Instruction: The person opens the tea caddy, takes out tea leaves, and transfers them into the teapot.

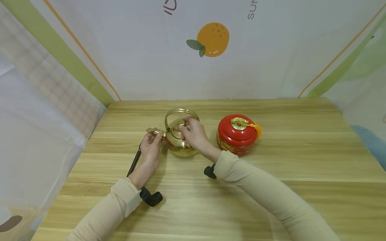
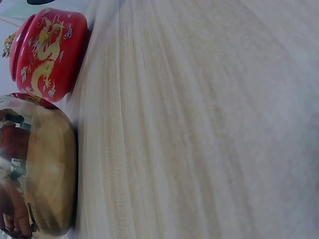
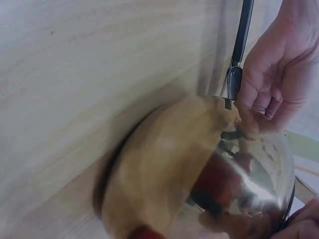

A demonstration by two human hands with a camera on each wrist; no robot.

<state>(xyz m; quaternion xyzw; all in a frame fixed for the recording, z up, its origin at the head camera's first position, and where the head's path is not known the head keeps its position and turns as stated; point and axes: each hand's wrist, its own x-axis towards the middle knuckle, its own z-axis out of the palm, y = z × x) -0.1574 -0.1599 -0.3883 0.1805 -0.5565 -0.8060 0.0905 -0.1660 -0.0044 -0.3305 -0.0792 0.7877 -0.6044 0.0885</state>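
A shiny gold kettle (image 1: 182, 151) stands upright on the wooden table, its arched handle (image 1: 182, 110) raised. My left hand (image 1: 150, 150) pinches the spout on the kettle's left side, and a small gold flap (image 1: 149, 130) shows past the fingertips. The right hand (image 1: 196, 134) reaches over the kettle, with thumb and fingers around the round lid knob (image 1: 181, 122). From the right wrist, the kettle's body (image 3: 159, 169) shows large beside my left hand's curled fingers. The left wrist view has only the kettle's reflective side (image 2: 52, 169), no fingers directly.
To the kettle's right sits a red lidded jar (image 1: 236, 135) with a gold ornament and yellow tassel; its side bears a gold dragon (image 2: 47, 55). Black wrist camera mounts (image 1: 150, 197) hang under both forearms. A printed cloth (image 1: 256, 67) rises behind the table.
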